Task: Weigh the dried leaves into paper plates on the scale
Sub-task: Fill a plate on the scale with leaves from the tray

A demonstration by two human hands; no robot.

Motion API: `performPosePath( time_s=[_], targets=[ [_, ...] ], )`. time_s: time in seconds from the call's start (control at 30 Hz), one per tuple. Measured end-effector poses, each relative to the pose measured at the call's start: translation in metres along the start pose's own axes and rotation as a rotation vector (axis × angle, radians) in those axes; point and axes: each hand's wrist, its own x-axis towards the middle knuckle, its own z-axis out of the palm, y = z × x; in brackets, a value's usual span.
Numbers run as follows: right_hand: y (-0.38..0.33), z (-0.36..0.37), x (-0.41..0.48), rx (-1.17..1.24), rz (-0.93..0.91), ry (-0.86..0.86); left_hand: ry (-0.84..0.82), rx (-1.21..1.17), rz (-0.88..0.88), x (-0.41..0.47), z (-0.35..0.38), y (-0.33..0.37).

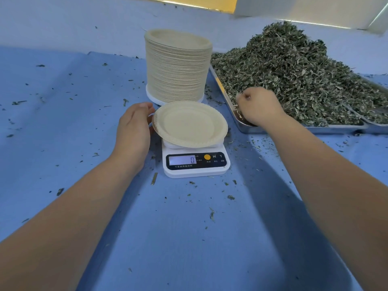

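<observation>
- Resting on the platform of the white scale [195, 166] at the middle of the table: one paper plate [190, 123], its surface bare, its left edge seen slightly raised. A reading of 0 is shown on the lit display [182, 160].
- Placed at the left rim of the paper plate: the left hand [133, 129], back upward, with the thumb laid against the rim. The fingers are hidden behind the hand, so whether the rim is gripped cannot be told.
- Set into the near left corner of the metal tray [315, 129]: the right hand [258, 108], knuckles upward. Its fingers are curled tight into the edge of the heap and closed round a clutch of leaves.
- Heaped high in the metal tray, to the right of the scale and apart from it: the dried leaves [294, 74], grey-green and chopped, with the heap sloping down to the tray's near rim.
- Stood upright just behind the scale and just left of the tray: a tall stack of paper plates [177, 66], carried on a round white base [151, 96].
- Spread over the table: a blue cloth [189, 227], creased and strewn with loose leaf fragments [231, 197], thickest around the scale and the tray.
- Extended from the lower corners toward the scale and the tray: two bare forearms, one on either side of the scale.
</observation>
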Motion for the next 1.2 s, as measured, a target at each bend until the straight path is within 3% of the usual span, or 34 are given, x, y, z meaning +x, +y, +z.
performPosePath(
  time_s=[0.07, 0.17, 0.27, 0.4, 0.67, 0.77, 0.9, 1.07, 1.2],
  targets=[
    [0.0, -0.004, 0.001, 0.024, -0.006, 0.07, -0.001, 0.01, 0.002, 0.001, 0.0, -0.001],
    [0.0, -0.003, 0.001, -0.014, -0.008, 0.016, -0.005, 0.014, 0.001, 0.002, -0.001, -0.001],
    [0.001, -0.003, 0.002, 0.071, 0.005, 0.098, -0.004, 0.01, 0.004, 0.003, -0.001, -0.002],
    [-0.004, -0.003, 0.001, 0.051, -0.023, 0.065, -0.007, 0.005, 0.01, 0.002, -0.001, -0.002],
    [-0.062, -0.024, -0.01, 0.241, -0.202, 0.279, -0.01, 0.022, 0.008, -0.002, -0.001, 0.0],
    [-0.096, -0.025, -0.034, 0.354, -0.346, 0.215, -0.013, 0.017, 0.005, -0.001, -0.001, 0.0],
    [-0.122, -0.008, -0.062, 0.273, -0.467, 0.091, -0.014, 0.018, 0.014, 0.0, -0.002, 0.0],
    [-0.129, -0.001, -0.067, 0.06, -0.504, -0.064, -0.028, -0.001, 0.019, -0.001, -0.003, -0.001],
    [-0.124, -0.012, -0.066, 0.148, -0.473, -0.083, -0.031, -0.006, 0.02, -0.002, -0.003, 0.0]
  ],
)
